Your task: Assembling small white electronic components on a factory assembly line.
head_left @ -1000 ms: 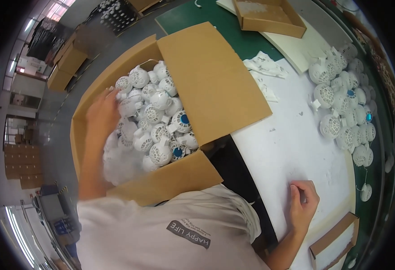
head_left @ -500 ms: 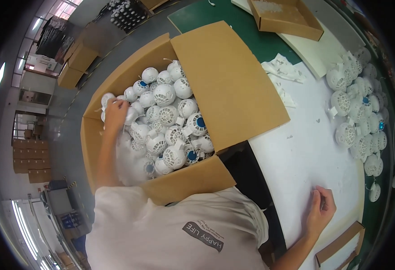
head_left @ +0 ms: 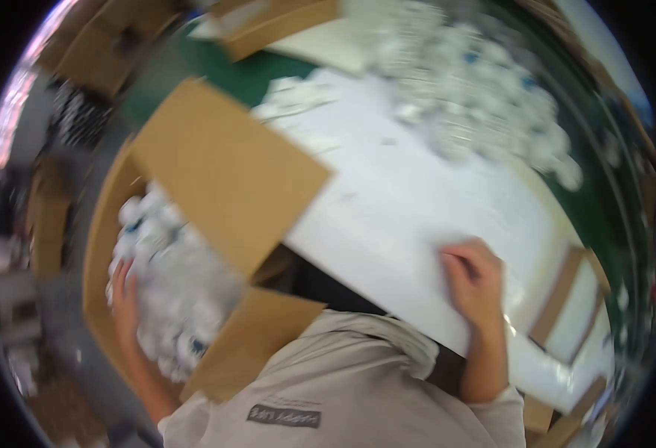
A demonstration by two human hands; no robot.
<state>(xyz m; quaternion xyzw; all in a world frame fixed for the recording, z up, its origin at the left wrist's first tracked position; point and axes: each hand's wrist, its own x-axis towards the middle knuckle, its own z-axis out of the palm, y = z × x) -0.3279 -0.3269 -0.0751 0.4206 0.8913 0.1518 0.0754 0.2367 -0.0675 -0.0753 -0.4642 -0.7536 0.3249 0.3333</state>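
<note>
An open cardboard box [head_left: 98,276] on my left is filled with white round openwork balls [head_left: 182,313], a few showing blue parts. My left hand [head_left: 124,299] lies at the left side of these balls, its fingers stretched out and holding nothing that I can see. Over the white table surface [head_left: 399,205], my right hand [head_left: 479,280] is loosely curled, thumb against fingers, with nothing visible in it. A heap of similar white balls [head_left: 484,112] sits at the far right of the table. Motion blurs the whole picture.
The box's large flap [head_left: 227,183] leans over the table's left edge. White crumpled pieces [head_left: 294,97] lie beyond it. A shallow cardboard tray [head_left: 287,33] stands at the far side, near a green surface [head_left: 219,78]. Another cardboard piece [head_left: 559,299] rests right of my right hand.
The view has swung to the right, so the box now appears farther left and the heap more central. My left hand's fingers have straightened on the balls; the right stays curled.
</note>
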